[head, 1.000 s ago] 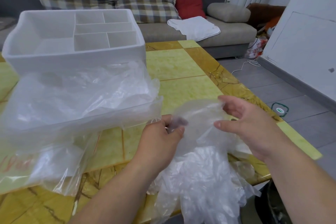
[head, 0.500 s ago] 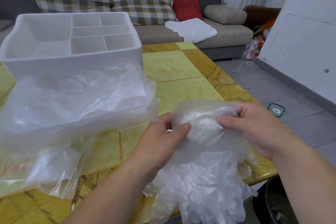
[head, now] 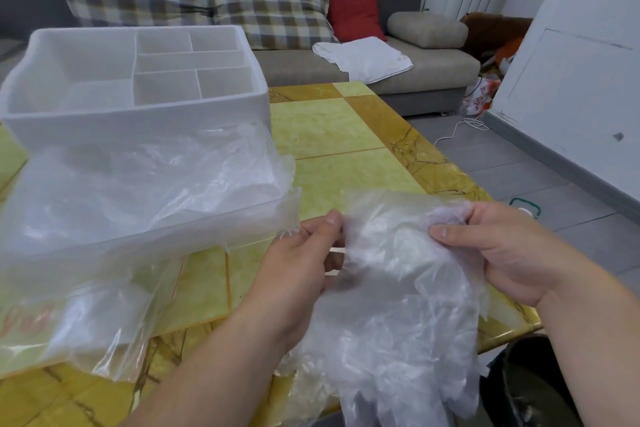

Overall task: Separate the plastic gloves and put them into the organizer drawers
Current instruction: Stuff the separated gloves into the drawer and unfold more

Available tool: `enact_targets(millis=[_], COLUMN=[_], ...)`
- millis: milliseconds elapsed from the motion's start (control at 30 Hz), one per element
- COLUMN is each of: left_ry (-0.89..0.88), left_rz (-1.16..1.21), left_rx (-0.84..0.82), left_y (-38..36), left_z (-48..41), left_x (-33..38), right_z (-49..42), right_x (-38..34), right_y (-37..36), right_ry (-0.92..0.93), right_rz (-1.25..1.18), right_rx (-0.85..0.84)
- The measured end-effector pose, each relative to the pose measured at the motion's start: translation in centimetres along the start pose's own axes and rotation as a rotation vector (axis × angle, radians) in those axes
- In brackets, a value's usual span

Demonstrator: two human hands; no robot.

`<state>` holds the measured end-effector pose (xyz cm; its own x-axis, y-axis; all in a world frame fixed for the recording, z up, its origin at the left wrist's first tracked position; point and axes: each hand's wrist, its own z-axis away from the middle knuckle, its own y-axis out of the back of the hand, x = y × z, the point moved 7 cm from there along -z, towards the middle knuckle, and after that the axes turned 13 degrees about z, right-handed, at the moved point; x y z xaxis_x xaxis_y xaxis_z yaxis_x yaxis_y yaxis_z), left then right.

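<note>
I see both hands over the near edge of the table; the left hand pinches the left side of the gloves between thumb and fingers; the right hand grips their upper right corner, fingers curled into the plastic; the gloves are one clear bunch held between the hands, their finger ends hanging past the table edge; to the left the drawer stands pulled out from the white organizer, with crumpled clear plastic inside.
</note>
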<state>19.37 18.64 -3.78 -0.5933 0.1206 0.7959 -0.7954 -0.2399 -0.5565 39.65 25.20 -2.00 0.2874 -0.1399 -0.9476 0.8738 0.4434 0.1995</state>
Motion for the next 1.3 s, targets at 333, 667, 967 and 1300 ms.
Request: enact_targets(millis=[333,667,967,1300], left_ry=[0.009,-0.175,-0.394,-0.520], left_rz=[0.075,-0.160,-0.332,-0.414], left_rx=[0.015,0.008,0.035,0.108], left_y=[-0.9,-2.4,-2.7,-2.8], left_z=[0.3,1.6,2.3,3.2], left_x=[-0.6,0.9,2.9,4.3], right_z=[1.2,3.3,2.9,3.0], right_x=[-1.0,-2.9,-3.7,-4.2], right_y=[1.0,1.6,1.2,0.3], right_ry=[0.034,0.136,0.159,0.160], right_rz=[-0.021,0.182,0.251,0.252], right_rx=[-0.028,0.017,0.066,0.119])
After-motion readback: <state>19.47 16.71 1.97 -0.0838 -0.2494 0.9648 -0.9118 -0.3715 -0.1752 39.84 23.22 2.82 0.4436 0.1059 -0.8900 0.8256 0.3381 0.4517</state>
